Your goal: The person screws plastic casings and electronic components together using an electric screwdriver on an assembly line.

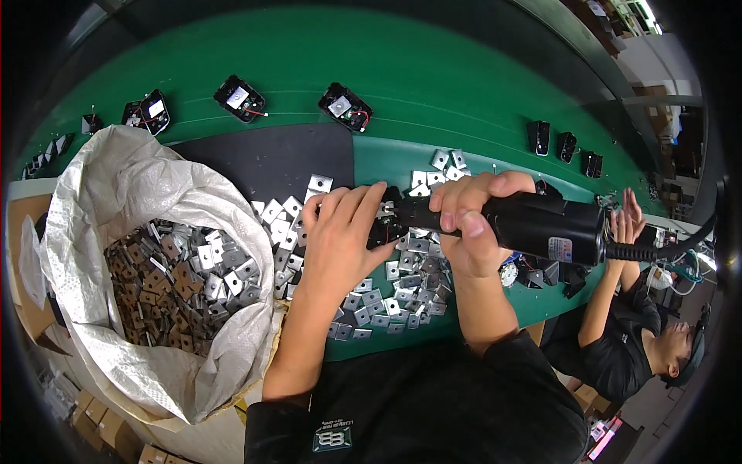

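Observation:
Wrapped in my right hand (473, 216) is a black corded electric screwdriver (550, 226), lying sideways with its front end pointing left. That end meets a small black plastic housing (382, 232), which my left hand (340, 232) grips from the left side. My fingers and the tool cover most of the housing, and the driver's tip is hidden. Around and under both hands lie many loose square metal plates (402, 288), each with a hole in the middle.
A white woven sack (85, 255) full of metal plates stands at the left. Across the green belt (433, 77) sit open black housings (345, 106) and darker shells (539, 138). At the right, a co-worker (630, 340) sits with raised hands, near the tool's cable (684, 243).

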### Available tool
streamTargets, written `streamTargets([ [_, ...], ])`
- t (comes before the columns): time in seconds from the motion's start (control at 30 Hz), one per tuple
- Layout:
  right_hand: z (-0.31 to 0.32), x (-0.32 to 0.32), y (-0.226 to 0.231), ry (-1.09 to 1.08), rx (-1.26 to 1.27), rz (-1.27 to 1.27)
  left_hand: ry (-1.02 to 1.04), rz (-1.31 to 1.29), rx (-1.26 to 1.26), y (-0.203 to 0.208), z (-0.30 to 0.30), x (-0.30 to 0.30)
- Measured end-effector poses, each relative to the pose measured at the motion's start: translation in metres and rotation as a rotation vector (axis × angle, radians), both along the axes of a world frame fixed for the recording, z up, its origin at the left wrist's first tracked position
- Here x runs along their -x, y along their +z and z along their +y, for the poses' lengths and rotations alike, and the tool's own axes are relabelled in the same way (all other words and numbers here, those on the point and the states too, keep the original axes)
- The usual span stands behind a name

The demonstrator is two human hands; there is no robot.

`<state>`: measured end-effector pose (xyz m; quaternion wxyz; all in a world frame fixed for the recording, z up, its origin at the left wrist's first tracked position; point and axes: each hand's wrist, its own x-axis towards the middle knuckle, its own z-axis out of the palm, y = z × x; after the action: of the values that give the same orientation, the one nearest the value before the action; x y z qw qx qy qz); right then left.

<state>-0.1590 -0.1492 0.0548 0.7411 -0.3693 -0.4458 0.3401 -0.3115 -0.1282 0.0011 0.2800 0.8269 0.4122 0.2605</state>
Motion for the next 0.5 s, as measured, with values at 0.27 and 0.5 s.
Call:
streamTargets([
  [0.27,0.0,0.009,0.0,0.141,-0.036,-0.175,-0.01,-0.048,0.016,0.001,0.003,0.002],
  [0.5,-0.003,0.011,-0.004,0.112,-0.078,-0.23,0.002,-0.062,-0.029,0.004,0.001,0.0],
])
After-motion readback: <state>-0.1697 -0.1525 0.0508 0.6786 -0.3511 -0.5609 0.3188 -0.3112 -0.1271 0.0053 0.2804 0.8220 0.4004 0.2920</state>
